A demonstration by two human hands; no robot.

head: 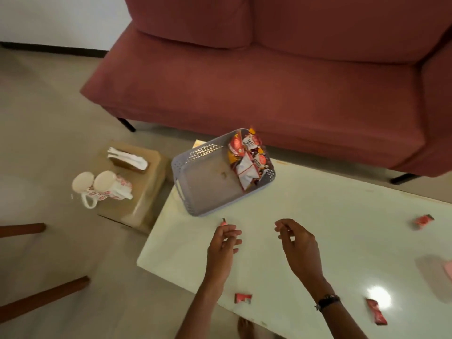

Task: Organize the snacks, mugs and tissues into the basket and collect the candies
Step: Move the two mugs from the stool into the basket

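A grey perforated basket (pixel 193 165) stands at the far left corner of the white table (pixel 318 216), with several red and white snack packets (pixel 247 157) piled at its right end. Two white mugs with red flowers (pixel 102 187) lie on their sides on a cardboard box (pixel 149 189) left of the table, beside a holder of white tissues (pixel 127 157). Red candies lie on the table at the near edge (pixel 243 298), near right (pixel 376 311) and far right (pixel 424 220). My left hand (pixel 223 243) pinches a small red candy (pixel 223 221) just in front of the basket. My right hand (pixel 297 243) hovers beside it, fingers loosely curled, holding nothing.
A dark red sofa (pixel 269 81) runs behind the table. Wooden furniture legs (pixel 44 299) reach in over the floor at the left. Something pink (pixel 448 270) shows at the table's right edge. My bare foot (pixel 244 326) is under the near table edge.
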